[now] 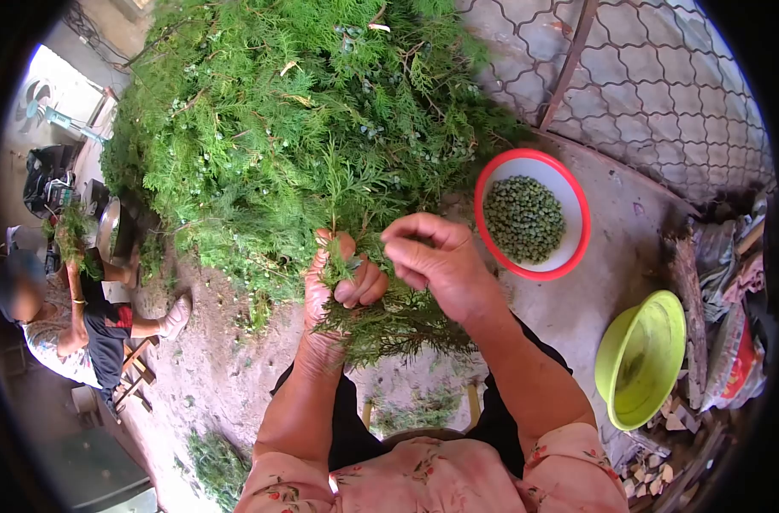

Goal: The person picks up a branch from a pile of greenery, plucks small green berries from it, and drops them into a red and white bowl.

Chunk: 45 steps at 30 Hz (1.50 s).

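My left hand (348, 275) is closed around a green conifer sprig (381, 329), its scaly foliage hanging below the fist and poking out above it. Just to the right, my right hand (432, 256) has thumb and fingertips pressed together near the sprig; whatever is between them is hidden. In front of both hands rises a large heap of conifer branches (270, 128) dotted with small bluish-green cones. Right of the heap, a white bowl with a red rim (585, 214) contains many small green cones (524, 219).
A yellow-green basin (607, 368) leans at the right, near sacks (735, 359) and wood pieces (654, 474). Metal mesh (654, 103) borders the upper right. At the left, a seated person (73, 333) holds greenery. Loose sprigs (214, 466) lie on the floor.
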Each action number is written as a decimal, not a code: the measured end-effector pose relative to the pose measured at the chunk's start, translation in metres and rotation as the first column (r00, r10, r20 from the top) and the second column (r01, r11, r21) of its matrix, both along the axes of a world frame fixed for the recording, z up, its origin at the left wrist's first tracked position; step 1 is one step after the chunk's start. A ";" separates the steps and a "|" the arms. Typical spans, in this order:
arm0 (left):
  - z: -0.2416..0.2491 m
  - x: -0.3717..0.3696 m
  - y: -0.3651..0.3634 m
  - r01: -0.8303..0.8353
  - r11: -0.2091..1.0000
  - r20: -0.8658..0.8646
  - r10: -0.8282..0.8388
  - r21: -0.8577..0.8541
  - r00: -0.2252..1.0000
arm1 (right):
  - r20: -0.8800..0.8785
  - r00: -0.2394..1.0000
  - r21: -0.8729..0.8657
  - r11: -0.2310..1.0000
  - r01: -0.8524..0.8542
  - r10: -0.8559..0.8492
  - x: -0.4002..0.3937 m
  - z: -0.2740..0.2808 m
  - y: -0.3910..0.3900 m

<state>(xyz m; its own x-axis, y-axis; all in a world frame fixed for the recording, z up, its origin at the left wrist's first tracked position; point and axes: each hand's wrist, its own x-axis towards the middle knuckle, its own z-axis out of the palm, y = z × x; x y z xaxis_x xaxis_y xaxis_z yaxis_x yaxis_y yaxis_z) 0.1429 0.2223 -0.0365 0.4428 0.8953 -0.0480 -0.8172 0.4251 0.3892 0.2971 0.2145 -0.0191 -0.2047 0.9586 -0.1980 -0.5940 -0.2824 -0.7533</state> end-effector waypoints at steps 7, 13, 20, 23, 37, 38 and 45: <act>0.007 0.009 -0.002 -0.186 0.943 -0.469 0.038 -0.275 0.883 | 0.395 0.909 0.291 0.957 0.013 -0.132 -0.024 -0.008 -0.011; 0.004 0.005 -0.001 -0.156 0.973 -0.563 0.034 -0.171 0.826 | 0.266 0.959 0.190 0.981 0.048 -0.099 -0.026 0.000 -0.012; 0.000 0.011 0.002 -0.186 0.981 -0.574 0.119 -0.059 0.810 | 0.477 0.848 0.368 0.929 0.045 -0.230 -0.023 -0.004 -0.010; 0.000 0.005 0.003 -0.138 0.989 -0.528 0.093 -0.046 0.844 | 0.200 0.977 -0.021 0.997 -0.075 0.078 -0.006 0.001 -0.005; -0.008 -0.024 0.035 -0.205 0.973 0.030 0.203 0.107 0.979 | 0.642 0.442 0.290 0.731 0.617 -0.627 0.194 -0.119 0.023; -0.014 -0.029 0.039 -0.146 0.966 0.129 0.120 0.213 0.984 | 0.578 0.472 0.237 0.691 0.683 -0.665 0.197 -0.116 0.021; -0.015 -0.043 0.048 -0.255 0.903 0.133 0.222 0.346 0.966 | 0.826 0.360 0.226 0.840 0.493 -0.433 0.174 -0.078 0.010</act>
